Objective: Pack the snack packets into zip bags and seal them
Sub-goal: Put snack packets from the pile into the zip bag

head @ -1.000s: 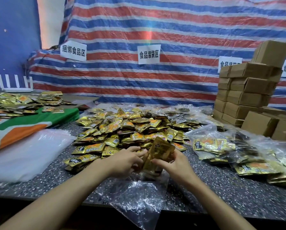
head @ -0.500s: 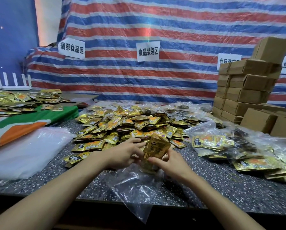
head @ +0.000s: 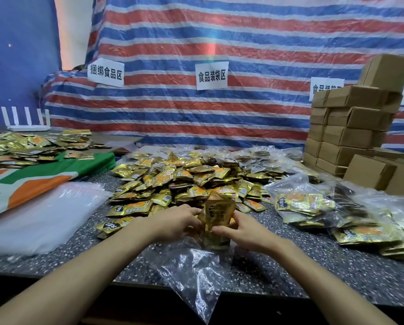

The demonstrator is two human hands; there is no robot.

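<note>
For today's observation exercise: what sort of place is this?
Probably a small food-packing workshop: a heap of snack packets on the table, filled zip bags beside it, and stacked boxes.

Striped tarp [head: 219,31] bkgd — blue wall [head: 16,55] left.

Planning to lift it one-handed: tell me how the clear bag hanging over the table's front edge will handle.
Probably floppy: the clear bag is creased and droops over the table edge. Likely light itself, so the packet stack gripped by the left hand and right hand at its top would dominate the weight. Its glossy film may slip.
</note>
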